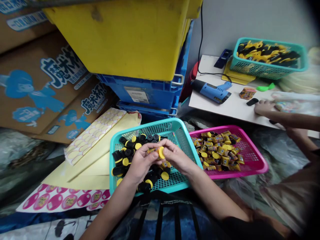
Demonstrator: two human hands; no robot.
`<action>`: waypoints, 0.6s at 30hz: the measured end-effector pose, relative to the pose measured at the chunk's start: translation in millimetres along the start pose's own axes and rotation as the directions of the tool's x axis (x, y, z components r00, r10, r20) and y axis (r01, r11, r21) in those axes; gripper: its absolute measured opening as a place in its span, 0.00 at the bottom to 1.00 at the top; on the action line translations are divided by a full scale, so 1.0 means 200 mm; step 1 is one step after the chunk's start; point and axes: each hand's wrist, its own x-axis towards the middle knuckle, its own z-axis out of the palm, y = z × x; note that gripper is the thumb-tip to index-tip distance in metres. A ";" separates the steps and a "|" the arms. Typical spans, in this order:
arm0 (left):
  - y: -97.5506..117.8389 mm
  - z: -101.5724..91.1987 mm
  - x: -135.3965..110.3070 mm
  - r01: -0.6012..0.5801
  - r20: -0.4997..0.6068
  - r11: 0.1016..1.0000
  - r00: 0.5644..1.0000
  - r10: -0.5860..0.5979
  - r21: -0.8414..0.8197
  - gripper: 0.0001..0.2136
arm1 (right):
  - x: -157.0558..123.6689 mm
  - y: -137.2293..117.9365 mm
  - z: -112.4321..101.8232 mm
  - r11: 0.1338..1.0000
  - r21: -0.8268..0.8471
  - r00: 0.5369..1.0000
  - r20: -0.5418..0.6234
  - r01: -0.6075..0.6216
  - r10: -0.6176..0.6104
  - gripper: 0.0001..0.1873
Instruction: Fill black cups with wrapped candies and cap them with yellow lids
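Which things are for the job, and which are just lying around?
For the job, it seems: yellow-capped piece in left hand and right hand; turquoise basket beneath, with black pieces; pink basket.

Probably just around: cardboard boxes; yellow bin; bright green thing.

White table (pixel 236 108): blue tool (pixel 212 92), small patterned box (pixel 247 93).
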 end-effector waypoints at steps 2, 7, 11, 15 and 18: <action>0.02 0.00 0.00 0.024 0.011 0.996 1.000 -0.023 -0.086 0.17 | -0.01 -0.02 -0.01 0.997 -0.055 0.999 -0.004 0.044 -0.045 0.19; 0.05 -0.02 0.00 0.143 0.071 0.980 0.988 -0.135 -0.136 0.19 | -0.06 -0.07 -0.04 0.882 -0.424 0.970 -0.032 0.207 -0.243 0.24; 0.04 -0.01 0.00 0.115 0.123 0.988 0.987 -0.102 -0.106 0.17 | -0.08 -0.07 -0.02 0.934 -0.316 0.982 -0.029 0.167 -0.185 0.20; 0.02 0.02 0.00 0.059 0.128 0.997 0.990 -0.052 -0.046 0.18 | -0.06 -0.05 0.01 0.995 -0.092 0.999 0.025 0.038 -0.036 0.17; 0.01 0.03 0.01 0.029 0.107 0.999 0.994 -0.026 -0.024 0.18 | -0.05 -0.04 0.01 0.998 -0.028 0.998 0.032 0.053 -0.052 0.14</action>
